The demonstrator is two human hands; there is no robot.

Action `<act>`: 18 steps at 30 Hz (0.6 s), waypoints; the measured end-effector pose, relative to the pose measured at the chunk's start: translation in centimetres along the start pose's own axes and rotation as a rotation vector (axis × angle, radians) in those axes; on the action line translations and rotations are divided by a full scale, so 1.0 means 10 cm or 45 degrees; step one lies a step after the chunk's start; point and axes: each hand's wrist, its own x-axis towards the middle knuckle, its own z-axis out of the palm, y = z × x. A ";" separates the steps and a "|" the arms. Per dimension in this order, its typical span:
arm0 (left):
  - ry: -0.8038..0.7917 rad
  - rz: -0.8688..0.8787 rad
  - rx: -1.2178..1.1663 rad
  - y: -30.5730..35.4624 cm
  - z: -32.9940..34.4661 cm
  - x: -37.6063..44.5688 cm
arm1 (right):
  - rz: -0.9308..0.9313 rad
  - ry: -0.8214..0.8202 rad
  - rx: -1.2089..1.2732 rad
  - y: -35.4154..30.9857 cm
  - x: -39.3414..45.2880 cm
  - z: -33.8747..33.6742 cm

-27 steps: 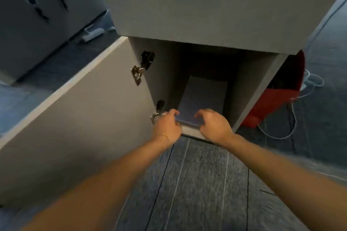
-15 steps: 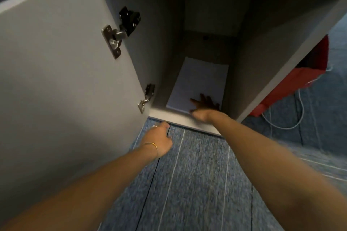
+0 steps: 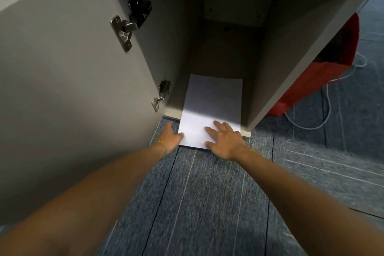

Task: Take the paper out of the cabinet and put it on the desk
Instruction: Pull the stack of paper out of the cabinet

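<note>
Red bag (image 3: pixel 324 81) (white cable (image 3: pixel 324 110) beside)

paper (image 3: pixel 212 108): smooth matt white | cabinet (image 3: pixel 291 58): matt grey laminate | hinge (image 3: pixel 124 31): shiny metal | carpet (image 3: pixel 207 203): rough cloth

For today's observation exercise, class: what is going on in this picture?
A person is sliding paper out of an open floor-level cabinet. The right hand lies flat on top of the paper, and the left hand touches its left edge. The paper's near end already hangs over the carpet; the rest lies inside. Neither of the hands has lifted it yet.

paper (image 3: pixel 212 110) white | cabinet (image 3: pixel 291 68) grey | carpet (image 3: pixel 207 203) blue-grey | bag (image 3: pixel 315 81) red
</note>
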 end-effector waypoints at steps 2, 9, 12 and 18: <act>0.002 -0.006 -0.031 0.00 0.06 0.00 | -0.021 0.009 0.094 0.01 -0.08 -0.01; 0.013 -0.041 -0.106 0.16 0.01 0.05 | 0.080 0.355 0.295 0.21 -0.43 0.06; -0.033 0.016 -0.011 0.11 -0.09 0.11 | 0.448 0.552 0.363 0.35 -0.55 0.07; -0.057 0.113 0.007 0.06 -0.39 -0.27 | 0.641 0.219 1.689 0.31 -0.44 0.08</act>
